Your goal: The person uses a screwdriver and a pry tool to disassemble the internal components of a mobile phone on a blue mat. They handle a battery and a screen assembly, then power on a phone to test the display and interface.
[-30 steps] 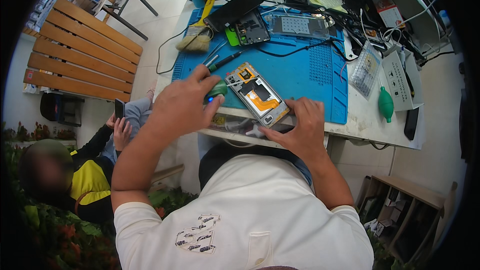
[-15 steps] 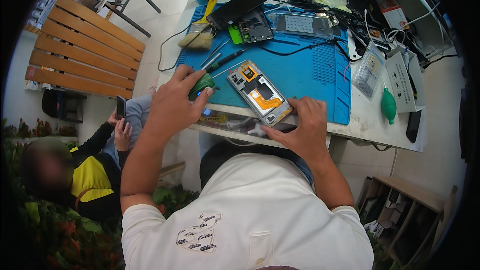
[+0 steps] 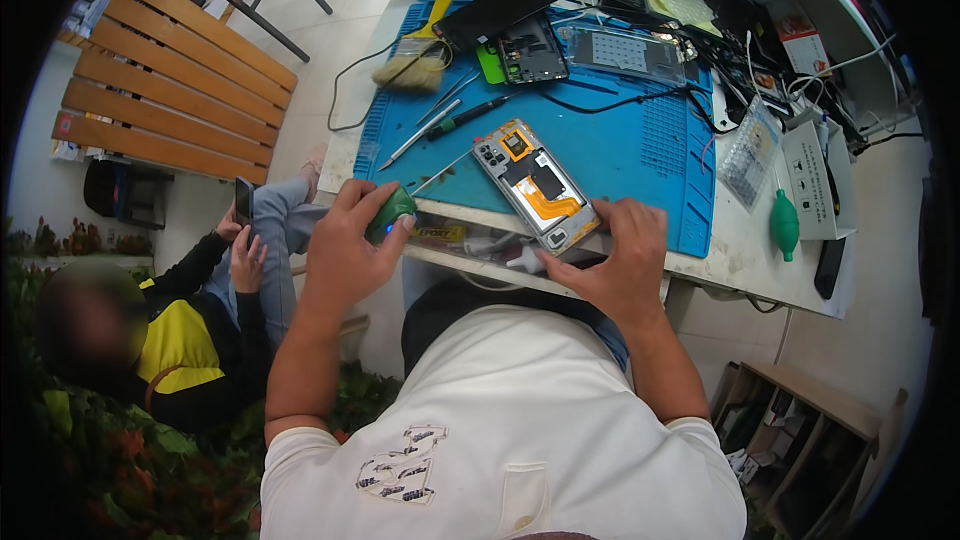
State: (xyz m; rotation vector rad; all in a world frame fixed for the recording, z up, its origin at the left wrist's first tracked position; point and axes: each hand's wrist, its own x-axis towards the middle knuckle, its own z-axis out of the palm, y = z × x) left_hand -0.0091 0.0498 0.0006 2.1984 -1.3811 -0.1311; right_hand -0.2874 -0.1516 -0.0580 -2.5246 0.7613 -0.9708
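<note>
My left hand (image 3: 350, 248) is closed round a green hand tool (image 3: 397, 208) with a small blue light and a long thin metal shaft. The shaft's tip comes close to the camera corner of an opened phone (image 3: 548, 180); I cannot tell whether they touch. With its back off, the phone shows orange flex cables and a silver frame, and lies tilted at the bench's front edge. My right hand (image 3: 628, 252) grips its lower corner between thumb and fingers. A dark-handled screwdriver (image 3: 465, 118) and tweezers (image 3: 420, 135) rest on the blue mat (image 3: 600, 155) beyond.
A yellow-handled brush (image 3: 410, 70), a dark screen panel (image 3: 495, 12) and another opened phone (image 3: 535, 52) lie at the back. Cables cross the mat. Right stand a green air blower (image 3: 785, 225) and a white box (image 3: 812, 175). A seated person (image 3: 185, 345) holds a phone at left.
My left hand has drawn the green tool back toward my body, uncovering more of the screwdriver on the mat. The view has shifted slightly; my right hand still grips the phone.
</note>
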